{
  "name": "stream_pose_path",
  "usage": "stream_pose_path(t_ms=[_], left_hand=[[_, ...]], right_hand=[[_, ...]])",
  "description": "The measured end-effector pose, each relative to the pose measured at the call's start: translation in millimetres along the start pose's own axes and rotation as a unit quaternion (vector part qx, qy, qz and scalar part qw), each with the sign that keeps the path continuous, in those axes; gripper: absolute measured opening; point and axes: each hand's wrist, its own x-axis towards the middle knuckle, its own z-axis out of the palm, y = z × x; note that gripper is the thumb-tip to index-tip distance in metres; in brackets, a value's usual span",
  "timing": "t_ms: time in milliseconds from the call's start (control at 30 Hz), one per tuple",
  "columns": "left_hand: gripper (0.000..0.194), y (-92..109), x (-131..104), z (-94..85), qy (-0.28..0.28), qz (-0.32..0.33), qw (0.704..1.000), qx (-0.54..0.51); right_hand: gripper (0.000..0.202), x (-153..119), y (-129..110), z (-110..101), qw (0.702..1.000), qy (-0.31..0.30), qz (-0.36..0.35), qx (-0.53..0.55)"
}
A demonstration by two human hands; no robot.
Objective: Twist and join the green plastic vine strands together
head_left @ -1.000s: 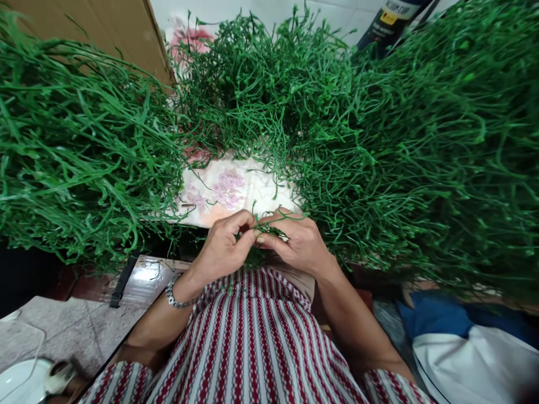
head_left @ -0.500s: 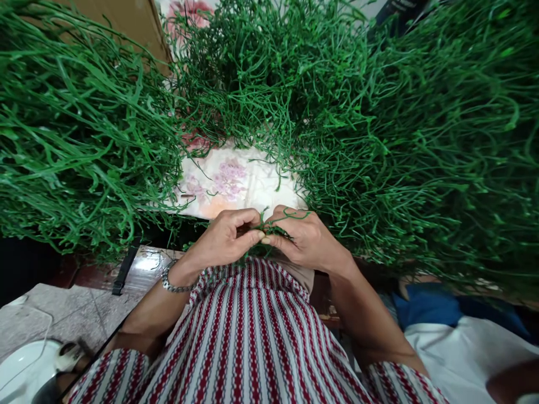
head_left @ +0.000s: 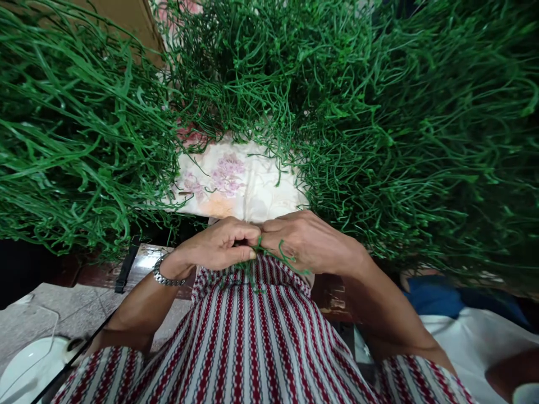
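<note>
My left hand [head_left: 219,247] and right hand [head_left: 305,244] met knuckle to knuckle just above my lap, both curled shut on the same small green plastic sprig [head_left: 263,255]. Its thin strands poked out between my fingertips and trailed down onto my striped shirt [head_left: 256,336]. I could not see the part pinched inside the fists, so I cannot say how the strands crossed there. Heaps of the same green strands ringed me: a flat-bladed pile [head_left: 80,129] to the left, a wirier tangled mass [head_left: 412,140] ahead and to the right, its nearest tips just beside my right knuckles. A floral cloth [head_left: 236,182] lay bare between the heaps. Risks, as I judged them: the strands looked thin and springy, so a slack pinch could let the sprig flick out and drop into my lap or among the heaps, where it would be hard to tell apart. Pulling too hard with both hands might snap or stretch a strand. Loose tips from the right-hand mass could snag my fingers or the watch [head_left: 165,276] on my left wrist.
</note>
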Motion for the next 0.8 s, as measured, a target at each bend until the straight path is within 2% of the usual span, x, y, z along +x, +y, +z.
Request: stream_pose_path(t_ms=[233, 367, 533, 667, 800], left_hand=[[0.020, -2, 0, 10.3, 0.092, -0.049, 0.992, -0.074], [0.022, -2, 0, 14.7, 0.114, -0.045, 0.987, -0.101], [0.026, 2, 0, 24.6, 0.200, -0.039, 0.966, -0.157], [0.027, 4, -3, 26.0, 0.205, -0.040, 0.955, -0.211], [0.023, 5, -3, 19.5, 0.214, -0.041, 0.960, -0.174]], right_hand=[[0.014, 1, 1, 2, 0.990, 0.072, 0.059, -0.105], [0.015, 2, 3, 10, 0.985, 0.109, 0.060, -0.117], [0.017, 7, 2, 13, 0.972, 0.175, 0.071, -0.140], [0.020, 4, 3, 10, 0.966, 0.196, 0.100, -0.135], [0.019, -2, 6, 13, 0.970, 0.213, 0.095, -0.062]])
